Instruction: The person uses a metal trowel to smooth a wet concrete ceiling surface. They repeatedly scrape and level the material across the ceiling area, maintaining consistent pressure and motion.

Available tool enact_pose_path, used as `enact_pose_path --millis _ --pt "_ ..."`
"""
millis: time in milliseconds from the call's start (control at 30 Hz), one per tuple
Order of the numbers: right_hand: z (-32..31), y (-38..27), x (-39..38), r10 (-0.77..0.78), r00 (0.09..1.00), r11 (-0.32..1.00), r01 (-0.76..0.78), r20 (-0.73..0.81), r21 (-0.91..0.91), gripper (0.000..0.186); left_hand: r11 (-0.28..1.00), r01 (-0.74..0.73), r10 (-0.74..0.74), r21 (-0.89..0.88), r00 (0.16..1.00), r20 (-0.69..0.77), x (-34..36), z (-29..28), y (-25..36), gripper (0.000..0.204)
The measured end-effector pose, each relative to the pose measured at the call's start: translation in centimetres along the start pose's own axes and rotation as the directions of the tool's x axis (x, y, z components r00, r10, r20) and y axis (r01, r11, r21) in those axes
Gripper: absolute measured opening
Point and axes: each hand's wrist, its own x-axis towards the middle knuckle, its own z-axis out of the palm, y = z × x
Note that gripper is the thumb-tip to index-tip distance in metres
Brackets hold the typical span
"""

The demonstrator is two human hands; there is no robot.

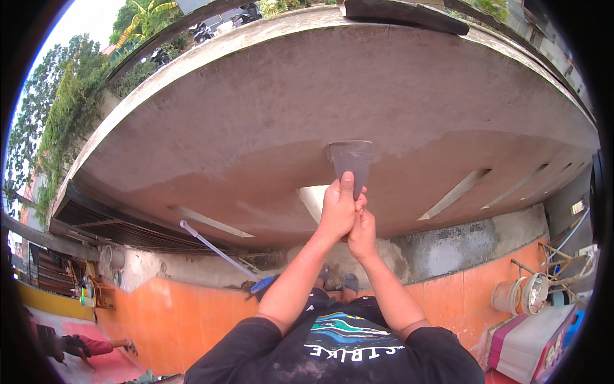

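The wall [256,96] fills most of my view, pale grey-brown up high and darker brown below, with slanting slots cut through its lower part. Orange flooring [204,313] spreads beneath, a strip of grey concrete [511,233] between it and the wall. Off to my left, another person [93,345] is low to the ground. A pale pole [217,242] with a blue end slants left of my arms; pails [508,296] stand well to my right. The scraper [352,157] is in front of me, its broad blade up at the wall. My left hand [338,211] has its fingers clamped on the handle — thumb up along it — and my right hand [362,233] closes on it just below, touching the left.
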Motion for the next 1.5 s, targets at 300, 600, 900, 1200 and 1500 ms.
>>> enact_pose_path --millis 300,600,900,1200,1500 --pt "0.3 -3.8 -2.1 0.134 0.990 0.983 -0.138 0.036 0.119 0.036 0.999 0.048 -0.048 0.012 0.997 0.063 -2.2 1.0 2.4 0.058" --pt "-2.0 2.6 -3.6 0.296 0.955 0.945 -0.296 0.026 0.135 0.036 0.980 0.197 -0.197 0.027 0.980 -0.005 -1.4 -0.7 -4.7 0.058" --pt "-1.7 2.7 -3.3 0.227 0.974 0.967 -0.223 -0.014 0.122 0.042 0.983 0.185 -0.185 0.008 0.983 -0.003 -1.6 -0.6 -4.7 0.058" --pt "-2.2 -0.8 -3.0 0.342 0.938 0.926 -0.347 0.056 0.152 0.041 0.959 0.162 -0.153 -0.234 0.987 0.055 -1.5 -0.1 -3.1 0.054" --pt "0.4 -0.4 -3.8 0.272 0.962 0.942 -0.262 -0.019 0.210 0.037 0.965 0.209 -0.181 -0.160 0.968 0.173 -1.3 -1.4 -1.9 0.043"
